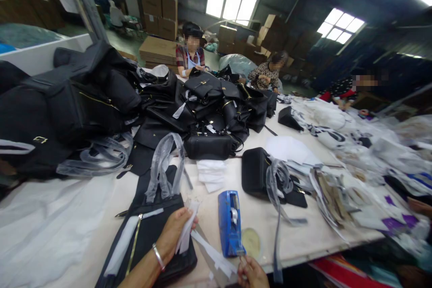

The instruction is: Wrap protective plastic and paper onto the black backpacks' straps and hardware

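Observation:
My left hand (175, 231), with a silver bracelet at the wrist, is closed on folded white paper strips (187, 229). It is over the right side of a black backpack (151, 225) that lies flat, with a gold zipper and plastic-wrapped straps (165, 168). White paper (123, 245) runs beside the zipper. To the right stands a blue tape dispenser (225, 220). At its near end my right hand (252, 273) has its fingertips pinched together on what looks like the clear tape end. More white strips (214, 254) lie between my hands.
Black bags (209, 108) are heaped across the table's far side and left. Another black bag (254, 171) with wrapped straps sits right of the dispenser, near a round tape roll (250, 242). Paper stacks (330, 198) and plastic wrapping cover the right. Several people work beyond the table.

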